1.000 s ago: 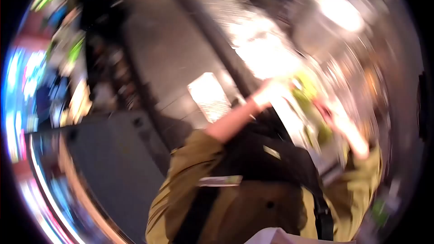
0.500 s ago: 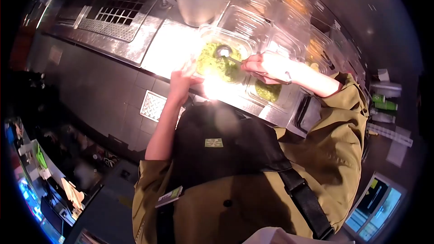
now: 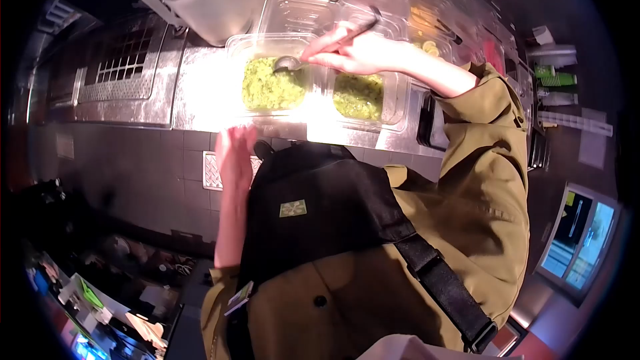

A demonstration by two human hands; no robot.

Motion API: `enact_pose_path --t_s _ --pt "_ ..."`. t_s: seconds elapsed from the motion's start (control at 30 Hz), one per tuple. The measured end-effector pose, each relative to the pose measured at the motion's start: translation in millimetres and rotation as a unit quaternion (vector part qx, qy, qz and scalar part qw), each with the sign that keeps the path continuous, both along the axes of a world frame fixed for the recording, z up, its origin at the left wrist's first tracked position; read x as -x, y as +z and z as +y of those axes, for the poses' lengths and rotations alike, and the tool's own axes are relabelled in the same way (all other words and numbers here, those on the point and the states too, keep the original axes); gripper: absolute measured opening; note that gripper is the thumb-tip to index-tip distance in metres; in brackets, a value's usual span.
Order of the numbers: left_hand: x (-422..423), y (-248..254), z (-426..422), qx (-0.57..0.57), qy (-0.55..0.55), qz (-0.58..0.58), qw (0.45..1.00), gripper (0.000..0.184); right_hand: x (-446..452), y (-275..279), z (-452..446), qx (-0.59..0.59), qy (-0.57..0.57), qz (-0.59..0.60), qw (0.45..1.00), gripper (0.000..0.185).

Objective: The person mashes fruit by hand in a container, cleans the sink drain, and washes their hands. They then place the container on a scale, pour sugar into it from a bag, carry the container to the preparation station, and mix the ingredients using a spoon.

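My right hand [image 3: 343, 51] is wrapped round the dark handle of a ladle [image 3: 288, 64]. Its bowl rests on chopped green food [image 3: 270, 90] in a clear plastic container [image 3: 235, 47]. Just right of that, below my right wrist, a second clear container [image 3: 400, 103] holds darker green food [image 3: 359, 95]. My left hand [image 3: 237, 150] is at the counter's front edge, below the first container and apart from it. Its fingers are curled in, with no object showing in them; glare washes out the fingertips.
A large white pitcher [image 3: 210, 7] stands behind the first container, to the left. More clear containers [image 3: 300, 13] line the counter behind, some with yellow food. A perforated metal drain tray [image 3: 113, 90] is at the left. Strong light glares on the metal counter [image 3: 193, 93].
My left hand has drawn back from the container's side and its spread fingers have curled. My right hand still grips the ladle, whose handle now points up and right. The view has shifted.
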State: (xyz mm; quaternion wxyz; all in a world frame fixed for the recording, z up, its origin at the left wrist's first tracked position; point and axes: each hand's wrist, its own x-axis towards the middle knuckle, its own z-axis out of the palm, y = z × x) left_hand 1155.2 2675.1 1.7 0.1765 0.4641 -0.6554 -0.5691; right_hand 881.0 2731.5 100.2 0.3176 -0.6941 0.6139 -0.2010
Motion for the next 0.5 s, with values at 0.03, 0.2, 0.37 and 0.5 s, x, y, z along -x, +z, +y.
enact_pose_path --t_s 0.03,0.2,0.37,0.5 --pt "1 7 8 -0.009 -0.079 -0.018 0.997 0.027 -1 13 -1 -0.059 -0.034 -0.035 0.997 0.027" --pt "49 -24 47 -0.474 -0.184 0.228 0.830 0.025 -3 -1 -11 0.036 0.042 -0.119 0.991 0.022" --pt "120 -30 82 -0.480 -0.032 0.218 0.849 0.024 -12 27 -5 0.014 0.029 -0.045 0.998 0.022" --pt "131 -31 101 -0.508 -0.012 0.184 0.841 0.032 -4 16 0 0.014 0.061 -0.054 0.997 0.023"
